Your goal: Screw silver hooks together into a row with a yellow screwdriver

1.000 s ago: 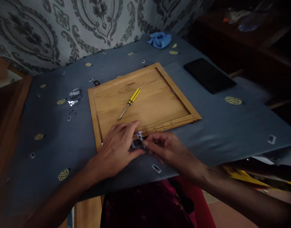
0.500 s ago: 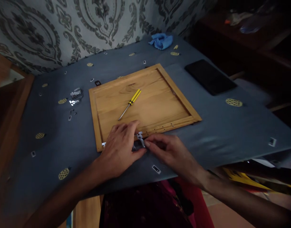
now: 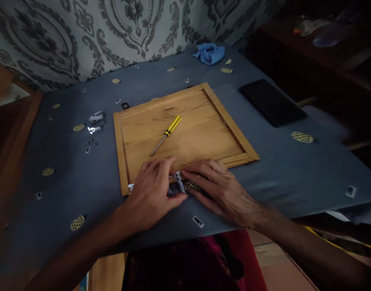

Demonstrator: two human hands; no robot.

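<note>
A square wooden panel (image 3: 203,133) with a raised frame lies on the blue-grey cloth. A yellow-handled screwdriver (image 3: 166,133) rests on its middle. At the panel's near edge sits a small metal hinge (image 3: 178,181). My left hand (image 3: 152,192) lies over the near frame, fingers curled around the hinge's left side. My right hand (image 3: 218,190) rests flat with fingers stretched toward the hinge, fingertips touching it from the right.
More metal hinge parts (image 3: 95,121) and small screws lie left of the panel. A black phone (image 3: 272,102) lies at the right, a blue rag (image 3: 210,53) at the back. Patterned wall behind; the table's edge is just below my hands.
My right hand has gone from a pinch at the hinge to lying flatter, fingers stretched over the panel's near edge. The left hand has barely moved.
</note>
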